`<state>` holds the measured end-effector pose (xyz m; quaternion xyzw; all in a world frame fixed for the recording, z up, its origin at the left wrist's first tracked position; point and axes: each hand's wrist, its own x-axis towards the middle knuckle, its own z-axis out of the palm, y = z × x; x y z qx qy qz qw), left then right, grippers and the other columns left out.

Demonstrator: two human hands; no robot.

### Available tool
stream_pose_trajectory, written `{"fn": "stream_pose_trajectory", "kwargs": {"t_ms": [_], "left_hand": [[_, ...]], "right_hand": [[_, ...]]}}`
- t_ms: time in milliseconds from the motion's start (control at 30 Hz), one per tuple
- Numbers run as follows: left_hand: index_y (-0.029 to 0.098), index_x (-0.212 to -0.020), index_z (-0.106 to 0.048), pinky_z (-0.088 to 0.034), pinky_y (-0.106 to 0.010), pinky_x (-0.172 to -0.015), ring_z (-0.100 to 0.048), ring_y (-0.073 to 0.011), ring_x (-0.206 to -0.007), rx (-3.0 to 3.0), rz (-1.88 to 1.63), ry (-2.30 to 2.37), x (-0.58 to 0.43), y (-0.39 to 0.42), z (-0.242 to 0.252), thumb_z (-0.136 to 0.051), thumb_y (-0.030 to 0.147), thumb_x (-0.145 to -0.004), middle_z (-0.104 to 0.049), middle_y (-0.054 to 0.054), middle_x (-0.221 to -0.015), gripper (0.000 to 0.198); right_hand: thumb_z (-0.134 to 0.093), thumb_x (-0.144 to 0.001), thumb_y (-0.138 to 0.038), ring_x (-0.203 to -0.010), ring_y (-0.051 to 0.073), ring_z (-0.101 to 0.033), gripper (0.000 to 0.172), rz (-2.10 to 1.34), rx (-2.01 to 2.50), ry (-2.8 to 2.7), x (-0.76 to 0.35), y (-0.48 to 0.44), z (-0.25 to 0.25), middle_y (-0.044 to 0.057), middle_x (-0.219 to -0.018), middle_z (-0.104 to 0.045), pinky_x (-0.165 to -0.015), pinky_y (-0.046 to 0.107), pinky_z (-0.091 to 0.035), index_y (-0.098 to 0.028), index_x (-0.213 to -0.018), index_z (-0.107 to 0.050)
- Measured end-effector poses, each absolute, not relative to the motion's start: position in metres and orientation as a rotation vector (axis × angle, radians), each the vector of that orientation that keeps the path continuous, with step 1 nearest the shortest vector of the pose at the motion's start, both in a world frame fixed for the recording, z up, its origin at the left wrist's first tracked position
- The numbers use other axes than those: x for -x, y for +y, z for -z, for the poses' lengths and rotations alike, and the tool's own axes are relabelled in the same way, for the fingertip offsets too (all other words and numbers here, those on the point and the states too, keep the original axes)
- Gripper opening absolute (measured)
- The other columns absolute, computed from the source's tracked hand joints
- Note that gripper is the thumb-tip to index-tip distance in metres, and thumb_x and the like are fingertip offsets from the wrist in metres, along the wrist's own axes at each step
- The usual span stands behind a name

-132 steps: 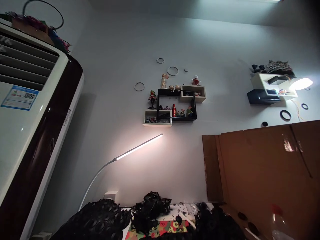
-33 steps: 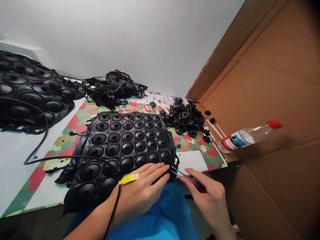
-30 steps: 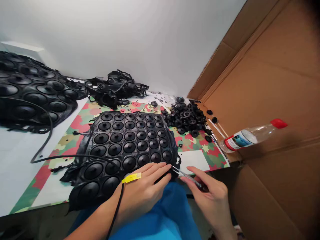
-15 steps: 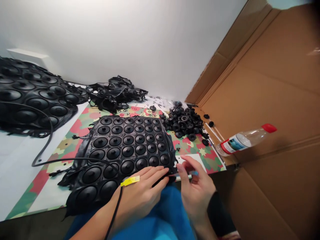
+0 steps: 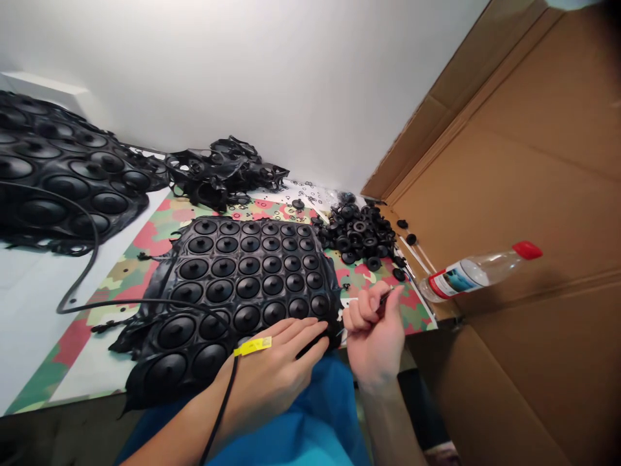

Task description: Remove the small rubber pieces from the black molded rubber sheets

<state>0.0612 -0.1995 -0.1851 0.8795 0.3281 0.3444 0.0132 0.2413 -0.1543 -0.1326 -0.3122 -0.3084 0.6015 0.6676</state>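
A black rubber sheet [image 5: 249, 265] with rows of round moulded discs lies on the camouflage-patterned mat. Across its near right corner rests my left hand [image 5: 286, 356], palm down, fingers stretched out and pressing on the rubber. A black cable with a yellow tag [image 5: 253, 347] runs over the back of this hand. Just beyond the sheet's right edge, my right hand [image 5: 373, 330] is closed into a fist around a thin, dark tool [image 5: 385, 301]; most of it is hidden by the fingers, so its kind is unclear.
Loose black rubber discs [image 5: 359, 230] are heaped behind the sheet's right side. Torn black rubber scrap [image 5: 226, 171] lies at the back, with small rings near it. Another disc sheet [image 5: 72, 175] is at the left. A red-capped bottle [image 5: 478, 273] leans by the cardboard wall [image 5: 524, 162].
My right hand has gone from loosely open to a closed fist and turned, rising slightly. My left hand stays flat on the sheet. The view has shifted a little.
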Motion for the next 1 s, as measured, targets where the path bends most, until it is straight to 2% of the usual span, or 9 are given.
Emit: {"fn": "stream_pose_trajectory", "kwargs": {"t_ms": [233, 567, 767, 900, 1000], "left_hand": [[0.012, -0.134, -0.071, -0.063, -0.048, -0.107, -0.072, -0.0313, -0.132, -2.747, -1.046, 1.030, -0.061, -0.202, 0.188, -0.056, 0.013, -0.107, -0.075, -0.013, -0.143, 0.032], [0.011, -0.130, -0.072, -0.063, -0.047, -0.109, -0.073, -0.0315, -0.132, -2.741, -1.091, 1.040, -0.063, -0.202, 0.188, -0.054, 0.012, -0.107, -0.076, -0.015, -0.139, 0.029], [0.012, -0.137, -0.070, -0.062, -0.049, -0.110, -0.072, -0.0325, -0.134, -2.734, -1.060, 1.057, -0.062, -0.203, 0.191, -0.055, 0.013, -0.107, -0.073, -0.013, -0.148, 0.034], [0.011, -0.137, -0.071, -0.062, -0.049, -0.111, -0.072, -0.0329, -0.135, -2.739, -1.047, 1.056, -0.061, -0.204, 0.191, -0.055, 0.012, -0.107, -0.073, -0.014, -0.148, 0.034], [0.011, -0.137, -0.071, -0.062, -0.049, -0.112, -0.072, -0.0327, -0.136, -2.742, -1.026, 1.049, -0.061, -0.204, 0.190, -0.054, 0.013, -0.108, -0.073, -0.014, -0.148, 0.034]], "right_hand": [[-0.052, -0.112, -0.065, -0.044, 0.009, -0.014, 0.063, -1.327, 0.623, -0.894, -0.230, -0.144, 0.131, -0.010, -0.053, -0.021, -0.042, 0.020, -0.025, -0.022, -0.067, -0.043], [-0.055, -0.109, -0.070, -0.041, 0.007, -0.016, 0.062, -1.346, 0.623, -1.072, -0.226, -0.141, 0.144, -0.011, -0.052, -0.026, -0.042, 0.019, -0.024, -0.022, -0.070, -0.053], [-0.052, -0.108, -0.076, -0.046, 0.008, -0.016, 0.070, -1.477, 0.793, -1.023, -0.232, -0.142, 0.136, -0.010, -0.054, -0.023, -0.044, 0.021, -0.021, -0.021, -0.065, -0.052], [-0.054, -0.106, -0.078, -0.045, 0.009, -0.013, 0.071, -1.402, 0.817, -0.932, -0.230, -0.141, 0.136, -0.010, -0.053, -0.021, -0.042, 0.022, -0.021, -0.022, -0.063, -0.046], [-0.053, -0.107, -0.077, -0.042, 0.008, -0.013, 0.070, -1.316, 0.805, -0.921, -0.228, -0.141, 0.139, -0.011, -0.049, -0.022, -0.040, 0.022, -0.020, -0.023, -0.062, -0.046]]}}
